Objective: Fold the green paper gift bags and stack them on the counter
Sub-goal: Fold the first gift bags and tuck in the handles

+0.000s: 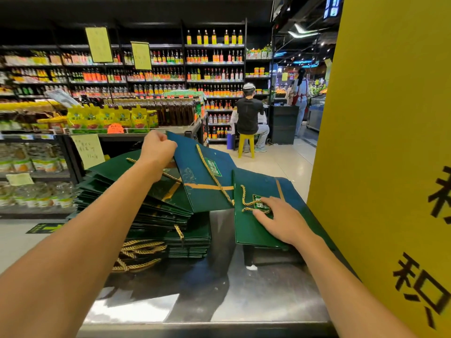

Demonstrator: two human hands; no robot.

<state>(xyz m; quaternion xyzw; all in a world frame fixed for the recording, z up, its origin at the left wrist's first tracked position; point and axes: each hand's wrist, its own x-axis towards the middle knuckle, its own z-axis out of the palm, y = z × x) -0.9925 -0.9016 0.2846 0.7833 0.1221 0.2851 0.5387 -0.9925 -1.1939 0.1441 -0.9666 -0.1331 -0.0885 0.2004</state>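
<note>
Here, in the head view, the left hand (pixel 157 148) is closed tight, fingers curled in and pinching the top corner of a flattened green gift bag (pixel 202 176), which hangs tilted over the tall pile of flat bags (pixel 146 211). The bag's lower edge rests on the right side of that pile. Right of the pile, the right hand (pixel 283 220) lies palm down with its fingers spread and nearly straight on a smaller stack of folded bags (pixel 246 230). Its fingertips touch the gold cord handle (pixel 251 203) and the label on the top bag. Both heaps sit on the steel counter (pixel 244 301), with loose gold cords (pixel 139 254) spilling from the pile's near side. A yellow panel (pixel 378 142) with black characters stands just right of the smaller stack and crowds the right forearm. Well behind the pile, a person (pixel 249 113) sits on a yellow stool (pixel 246 145) facing shelves of bottles (pixel 214 76).
</note>
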